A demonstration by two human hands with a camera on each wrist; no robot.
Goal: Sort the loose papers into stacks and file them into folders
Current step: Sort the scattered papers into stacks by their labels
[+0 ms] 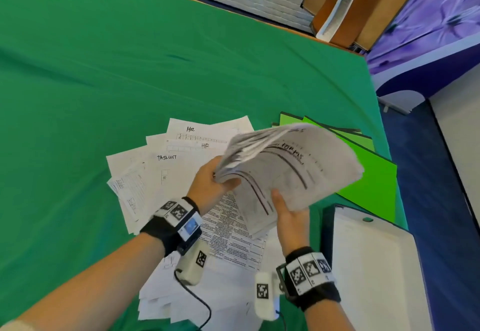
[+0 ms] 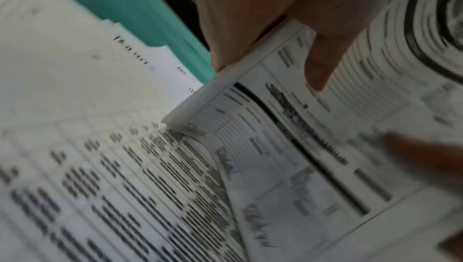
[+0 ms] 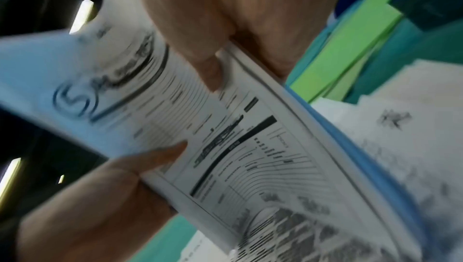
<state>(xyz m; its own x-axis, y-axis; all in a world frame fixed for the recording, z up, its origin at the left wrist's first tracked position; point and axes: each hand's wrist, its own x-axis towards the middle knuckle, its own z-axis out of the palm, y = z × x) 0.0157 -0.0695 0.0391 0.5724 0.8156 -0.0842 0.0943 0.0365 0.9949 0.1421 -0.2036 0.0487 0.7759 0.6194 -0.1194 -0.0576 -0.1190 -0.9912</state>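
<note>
A thick stack of printed papers [image 1: 293, 167] is lifted off the table and bends upward, blurred. My left hand [image 1: 215, 182] grips its left edge, thumb on top [image 2: 318, 64] and fingers underneath. My right hand [image 1: 284, 208] holds the near edge, thumb [image 3: 210, 72] pressed on the top sheet. In the right wrist view the left hand [image 3: 100, 197] clamps the same stack [image 3: 225, 147] from below. Loose sheets [image 1: 161, 172] marked "HR" and "TASKLIST" lie fanned on the green cloth [image 1: 104, 71] behind the hands. Bright green folders [image 1: 368, 172] lie to the right, partly under the stack.
An open dark blue folder [image 1: 327, 226] with white sheets inside lies at the near right by the table edge. More papers [image 1: 207, 291] are piled near me under the wrists. A cable [image 1: 200, 302] runs over them. The far and left parts of the cloth are bare.
</note>
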